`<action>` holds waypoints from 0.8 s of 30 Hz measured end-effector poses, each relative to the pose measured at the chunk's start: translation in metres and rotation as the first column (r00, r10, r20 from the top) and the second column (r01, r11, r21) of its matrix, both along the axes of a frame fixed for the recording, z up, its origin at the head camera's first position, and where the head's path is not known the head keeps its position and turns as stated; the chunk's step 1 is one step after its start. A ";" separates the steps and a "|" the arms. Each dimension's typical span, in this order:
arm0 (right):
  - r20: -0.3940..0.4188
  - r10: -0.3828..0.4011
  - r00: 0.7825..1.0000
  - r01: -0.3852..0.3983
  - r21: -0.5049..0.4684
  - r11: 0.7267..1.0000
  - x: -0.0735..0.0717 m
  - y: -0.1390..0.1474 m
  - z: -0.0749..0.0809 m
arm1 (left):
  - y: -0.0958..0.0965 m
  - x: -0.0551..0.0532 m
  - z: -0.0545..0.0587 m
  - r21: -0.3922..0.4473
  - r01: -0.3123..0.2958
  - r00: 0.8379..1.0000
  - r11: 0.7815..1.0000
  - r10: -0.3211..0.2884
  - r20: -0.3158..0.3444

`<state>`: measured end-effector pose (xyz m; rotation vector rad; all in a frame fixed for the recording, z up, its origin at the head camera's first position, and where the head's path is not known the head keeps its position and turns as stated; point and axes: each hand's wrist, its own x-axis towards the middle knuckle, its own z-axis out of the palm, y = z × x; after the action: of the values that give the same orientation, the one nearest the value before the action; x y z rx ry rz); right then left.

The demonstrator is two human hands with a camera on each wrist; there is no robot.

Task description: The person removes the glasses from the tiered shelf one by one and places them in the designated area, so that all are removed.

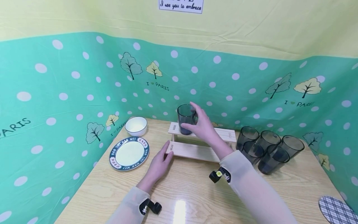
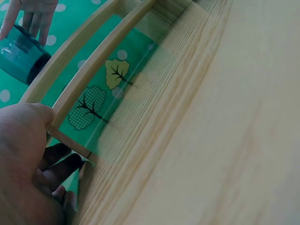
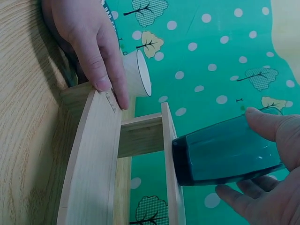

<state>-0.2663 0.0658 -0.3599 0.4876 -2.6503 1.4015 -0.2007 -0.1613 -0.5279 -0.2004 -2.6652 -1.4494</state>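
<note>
A two-tier wooden rack [image 1: 193, 150] stands on the table. My right hand [image 1: 203, 126] holds a dark tinted drinking glass [image 1: 185, 119] by its side, thumb on one side and fingers on the other. The glass is upright, its base right at the upper board [image 3: 169, 168] near the left end. My left hand [image 1: 159, 163] grips the left end of the lower board [image 3: 93, 159]. In the left wrist view the thumb [image 2: 40, 112] lies on the board's corner, with fingers [image 2: 65, 171] curled beneath it.
Several similar dark glasses [image 1: 268, 140] stand grouped right of the rack. To its left are a white bowl [image 1: 136, 126] and a blue-rimmed plate [image 1: 129, 154]. A checked round mat [image 1: 337, 210] lies at the table's right edge. A green dotted curtain [image 1: 156, 102] hangs close behind.
</note>
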 end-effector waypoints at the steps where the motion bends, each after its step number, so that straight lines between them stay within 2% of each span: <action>1: -0.001 -0.001 1.000 0.001 0.001 1.000 0.000 0.000 0.000 | 0.000 0.000 0.000 0.001 -0.001 1.000 1.000 0.001 0.000; 16: -0.004 -0.020 1.000 0.021 0.014 1.000 -0.002 -0.004 -0.001 | 0.000 0.000 -0.001 0.005 0.001 1.000 1.000 -0.001 0.029; 24: -0.014 -0.041 0.999 0.041 0.008 0.999 -0.001 -0.005 -0.002 | -0.001 0.000 -0.001 0.008 0.003 1.000 1.000 -0.003 0.019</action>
<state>-0.2669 0.0603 -0.3615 0.4399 -2.6406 1.3708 -0.2007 -0.1622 -0.5289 -0.1907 -2.6746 -1.4696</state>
